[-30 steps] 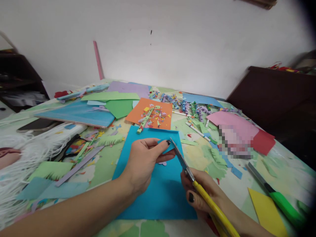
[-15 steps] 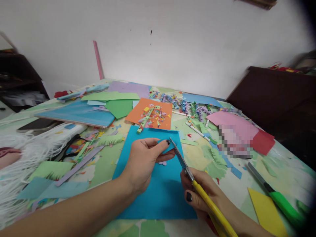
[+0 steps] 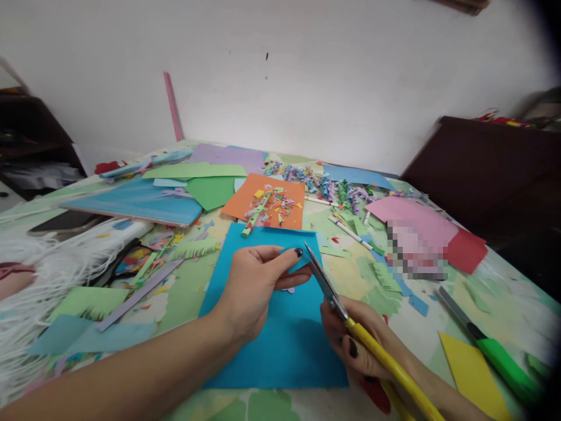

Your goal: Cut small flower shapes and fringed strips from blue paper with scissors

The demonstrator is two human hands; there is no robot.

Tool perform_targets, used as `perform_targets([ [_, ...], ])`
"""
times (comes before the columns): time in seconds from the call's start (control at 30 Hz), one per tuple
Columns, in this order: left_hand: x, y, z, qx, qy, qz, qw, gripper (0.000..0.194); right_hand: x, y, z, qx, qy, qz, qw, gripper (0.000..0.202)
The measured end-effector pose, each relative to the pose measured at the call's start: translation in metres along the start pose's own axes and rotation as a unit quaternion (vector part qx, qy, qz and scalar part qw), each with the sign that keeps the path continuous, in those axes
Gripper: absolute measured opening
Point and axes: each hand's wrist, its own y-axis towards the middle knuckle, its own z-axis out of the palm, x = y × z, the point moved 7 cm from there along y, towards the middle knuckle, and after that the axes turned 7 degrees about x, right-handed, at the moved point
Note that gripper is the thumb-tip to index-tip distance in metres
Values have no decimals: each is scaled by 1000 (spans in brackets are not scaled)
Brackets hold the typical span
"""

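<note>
My left hand (image 3: pixel 258 280) pinches a small piece of blue paper (image 3: pixel 294 257) between thumb and fingers. My right hand (image 3: pixel 359 333) grips yellow-handled scissors (image 3: pixel 390 359), their blades pointing up and left. The blade tips lie against the right edge of the small piece, beside my left fingertips; whether they bite into it I cannot tell. Beneath both hands lies a large blue sheet (image 3: pixel 272 362). A bit of lilac paper (image 3: pixel 289 290) on it is mostly covered by my left fingers.
Behind the blue sheet, an orange sheet (image 3: pixel 239 196) carries paper scraps and a rolled green strip (image 3: pixel 258 213). To the right are a green-handled knife (image 3: pixel 504 362), yellow paper (image 3: pixel 471 374) and pink paper (image 3: pixel 407 216). White string (image 3: pixel 21 310) and a phone (image 3: pixel 65 222) lie left.
The scissors and my right hand have shifted slightly, the handles moving down and right and my right thumb moving right. My left hand keeps its pinch on the small blue piece.
</note>
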Motion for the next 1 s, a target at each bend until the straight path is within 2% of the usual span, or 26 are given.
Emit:
perform_targets([
  [0.2,-1,0,1,0,2,2,1000,12,8,-4,2,-18,-7,17,1000,41],
  [0.4,-1,1,0,6,7,7,1000,12,16,-9,3,-37,-64,29,997,38],
  [0.67,-1,1,0,5,6,7,1000,12,9,-7,4,-30,-28,58,997,40],
  [0.8,0,0,-1,0,3,8,1000,12,10,-7,1,-58,-30,47,997,39],
  [1.0,-1,1,-2,0,4,11,1000,12,3,-5,1,-59,-21,42,997,38],
])
